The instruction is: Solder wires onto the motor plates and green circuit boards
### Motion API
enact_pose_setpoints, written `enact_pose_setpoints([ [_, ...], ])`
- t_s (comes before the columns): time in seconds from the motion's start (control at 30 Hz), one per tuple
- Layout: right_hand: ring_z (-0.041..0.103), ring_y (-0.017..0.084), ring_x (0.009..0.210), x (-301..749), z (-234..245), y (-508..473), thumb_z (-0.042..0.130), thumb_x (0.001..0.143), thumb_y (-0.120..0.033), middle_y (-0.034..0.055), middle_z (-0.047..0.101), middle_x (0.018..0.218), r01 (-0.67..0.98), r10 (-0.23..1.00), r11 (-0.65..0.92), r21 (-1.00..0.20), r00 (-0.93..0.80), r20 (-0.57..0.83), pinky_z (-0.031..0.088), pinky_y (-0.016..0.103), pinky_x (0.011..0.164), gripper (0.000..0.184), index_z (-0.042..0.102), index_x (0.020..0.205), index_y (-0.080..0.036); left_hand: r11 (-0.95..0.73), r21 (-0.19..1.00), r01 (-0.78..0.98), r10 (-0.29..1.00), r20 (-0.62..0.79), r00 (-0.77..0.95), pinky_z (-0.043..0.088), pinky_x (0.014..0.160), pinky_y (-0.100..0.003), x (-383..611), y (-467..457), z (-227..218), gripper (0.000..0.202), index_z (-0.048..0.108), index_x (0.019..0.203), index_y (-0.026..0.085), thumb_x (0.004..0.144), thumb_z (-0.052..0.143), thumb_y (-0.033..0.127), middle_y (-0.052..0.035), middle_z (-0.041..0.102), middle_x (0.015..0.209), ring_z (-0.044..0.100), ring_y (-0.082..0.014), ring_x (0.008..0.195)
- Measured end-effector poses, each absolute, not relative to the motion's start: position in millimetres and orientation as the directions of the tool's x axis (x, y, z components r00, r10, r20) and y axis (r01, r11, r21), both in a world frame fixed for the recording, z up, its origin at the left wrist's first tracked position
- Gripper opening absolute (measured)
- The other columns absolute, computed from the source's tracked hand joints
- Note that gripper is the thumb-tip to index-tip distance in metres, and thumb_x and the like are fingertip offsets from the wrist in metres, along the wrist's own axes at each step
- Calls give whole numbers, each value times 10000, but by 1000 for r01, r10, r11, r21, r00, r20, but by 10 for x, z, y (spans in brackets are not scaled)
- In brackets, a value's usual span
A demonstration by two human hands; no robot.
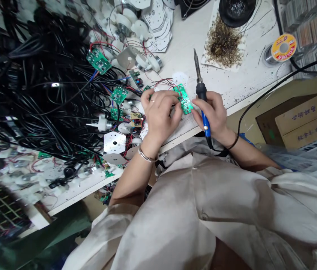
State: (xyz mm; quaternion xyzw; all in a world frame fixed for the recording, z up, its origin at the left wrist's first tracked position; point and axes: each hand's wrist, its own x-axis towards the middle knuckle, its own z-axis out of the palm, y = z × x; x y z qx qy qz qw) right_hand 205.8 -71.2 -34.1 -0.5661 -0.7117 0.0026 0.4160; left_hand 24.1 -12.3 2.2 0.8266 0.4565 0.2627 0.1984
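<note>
My left hand (160, 112) is closed in a pinch on the left edge of a small green circuit board (184, 99), held just above the white bench near its front edge. My right hand (213, 112) touches the board's right edge with its fingertips and grips a soldering iron (201, 93) with a black collar and blue handle. The iron's tip points away from me, up over the bench. A ring shows on one left finger and a bracelet on the left wrist.
A big tangle of black cables (34, 82) covers the left of the bench (254, 80). More green boards (99, 61), white motors (147, 62) and metal discs (114, 142) lie beside it. At the back right are a solder spool (283, 47), a brown crumb pile (223, 45) and cardboard boxes (301, 120).
</note>
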Motion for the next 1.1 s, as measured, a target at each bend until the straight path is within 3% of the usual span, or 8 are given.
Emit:
enact_pose_setpoints([
  [0.17,683,187,898,2269,-241,-887,523,982,-386,52,699,937,702,781,411,-582,57,621,594,366,811,248,633,1161,-254,-461,627,628,879,229,417,291,1130,-491,242,-92,21,114,535,804,244,918,545,240,20,730,928,668,-195,950],
  [0.37,691,103,587,2168,-257,-914,538,991,-387,-49,708,737,316,819,278,-907,416,396,591,274,643,216,650,1127,-262,-241,607,757,970,159,181,230,1151,-538,248,-30,13,107,546,774,245,864,597,216,0,719,948,626,-251,1033],
  [0.57,641,80,463,2097,-269,-822,556,986,-363,-89,672,635,146,804,271,-952,509,307,515,204,474,169,663,1055,-253,-185,598,780,983,101,156,260,1132,-531,297,-62,78,112,579,815,251,922,559,275,-3,714,924,637,-248,1000],
  [0.73,735,170,908,2235,-174,-754,565,972,-288,47,750,976,591,837,365,-720,131,532,618,330,786,202,663,1137,-227,-382,572,726,924,211,319,331,1091,-498,240,-199,229,114,565,889,273,983,505,297,11,738,983,668,-208,996],
  [0.8,715,165,860,2316,-164,-628,562,974,-319,49,734,941,677,826,448,-584,-64,559,607,317,728,202,685,1106,-229,-418,562,714,907,210,366,320,1108,-496,227,-230,209,102,555,911,271,988,492,292,13,743,975,674,-200,971],
  [0.87,702,149,824,2398,-156,-448,532,989,-392,33,716,934,691,849,470,-550,-184,495,596,304,706,245,686,1113,-249,-418,561,715,906,200,372,305,1123,-487,215,-246,156,103,549,910,268,989,486,287,10,738,947,672,-196,939],
  [0.97,680,137,1030,2485,-112,-166,417,1034,-403,35,686,1114,608,862,508,-610,-360,357,576,322,885,314,635,1204,-257,-398,581,710,917,221,333,305,1112,-475,182,-263,83,97,543,890,260,975,503,282,10,713,878,657,-195,876],
  [1.1,618,119,1151,2470,-54,42,279,1069,-342,11,637,1222,524,753,596,-609,-627,198,523,327,979,359,557,1285,-274,-445,584,679,893,236,382,273,1121,-477,127,-287,55,83,557,909,255,969,503,276,13,733,922,665,-196,915],
])
